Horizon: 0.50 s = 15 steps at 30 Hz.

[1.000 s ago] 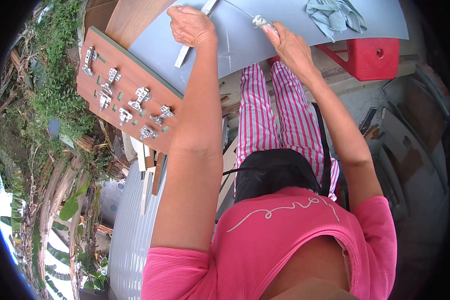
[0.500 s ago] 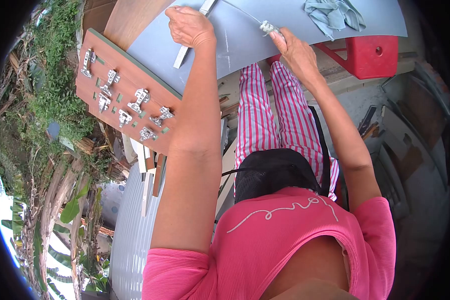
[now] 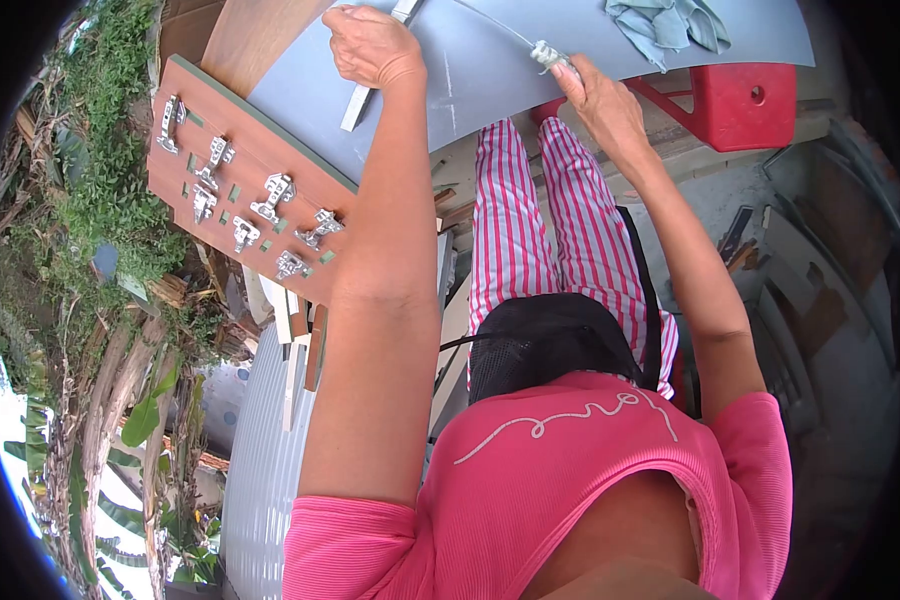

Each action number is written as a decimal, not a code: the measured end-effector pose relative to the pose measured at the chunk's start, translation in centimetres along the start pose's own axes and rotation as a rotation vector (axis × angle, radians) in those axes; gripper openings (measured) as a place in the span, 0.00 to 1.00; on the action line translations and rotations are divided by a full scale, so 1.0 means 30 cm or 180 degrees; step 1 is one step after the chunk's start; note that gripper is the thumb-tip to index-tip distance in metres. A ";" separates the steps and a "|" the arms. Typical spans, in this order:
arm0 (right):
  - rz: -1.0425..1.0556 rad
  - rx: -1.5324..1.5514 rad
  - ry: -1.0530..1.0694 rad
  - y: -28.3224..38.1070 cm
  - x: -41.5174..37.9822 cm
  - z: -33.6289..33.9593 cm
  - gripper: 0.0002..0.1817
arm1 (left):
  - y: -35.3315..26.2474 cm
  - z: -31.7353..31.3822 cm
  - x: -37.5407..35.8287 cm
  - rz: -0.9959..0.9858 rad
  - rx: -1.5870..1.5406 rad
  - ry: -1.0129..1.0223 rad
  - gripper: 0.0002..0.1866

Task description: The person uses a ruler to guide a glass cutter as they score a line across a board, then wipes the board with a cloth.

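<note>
My left hand (image 3: 375, 48) is closed in a fist over a pale square bar (image 3: 358, 105) on a grey-blue sheet (image 3: 490, 85). Part of the bar is hidden behind this hand, and what its fingers hold, if anything, does not show. Farther right, my right hand (image 3: 605, 105) is wrapped around a handle bound with pale cloth or cord (image 3: 548, 56). From the handle a thin wire or rod runs up and left, out of the frame. A crumpled light-blue cloth (image 3: 665, 28) lies on the sheet beyond my right hand.
Left of my left arm, a reddish-brown board (image 3: 240, 180) with cut-out slots carries several metal hinges (image 3: 273, 198). A red plastic stool (image 3: 745, 105) stands under the sheet at right. Plants (image 3: 120, 170) border the left side, above a corrugated panel (image 3: 265, 480).
My right hand and the wrapped handle have shifted slightly right. My left hand stays over the bar. The whole view has moved a little.
</note>
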State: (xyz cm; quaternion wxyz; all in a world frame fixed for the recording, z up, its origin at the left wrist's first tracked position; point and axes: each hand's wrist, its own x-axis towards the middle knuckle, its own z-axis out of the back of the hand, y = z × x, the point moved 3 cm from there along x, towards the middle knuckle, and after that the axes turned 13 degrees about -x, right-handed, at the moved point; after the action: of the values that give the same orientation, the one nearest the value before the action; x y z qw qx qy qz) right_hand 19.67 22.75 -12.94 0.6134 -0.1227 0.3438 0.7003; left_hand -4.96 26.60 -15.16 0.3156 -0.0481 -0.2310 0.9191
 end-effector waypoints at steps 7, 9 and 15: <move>0.0113 0.0069 -0.0108 0.082 0.081 0.006 0.32 | 0.006 -0.008 0.000 0.0023 -0.0003 -0.0012 0.13; 0.0131 0.0108 -0.0099 0.087 0.089 0.000 0.32 | 0.023 -0.009 0.002 -0.0037 0.0060 -0.0074 0.13; -0.0060 -0.0022 0.0013 -0.029 -0.029 0.009 0.31 | -0.005 0.008 0.003 0.0051 -0.0040 -0.0011 0.12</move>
State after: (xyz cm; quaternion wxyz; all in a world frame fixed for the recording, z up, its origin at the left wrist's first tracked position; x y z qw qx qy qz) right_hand 20.74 22.25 -12.52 0.6188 -0.1295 0.3415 0.6955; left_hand -5.00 26.65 -14.88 0.3076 -0.0504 -0.2369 0.9202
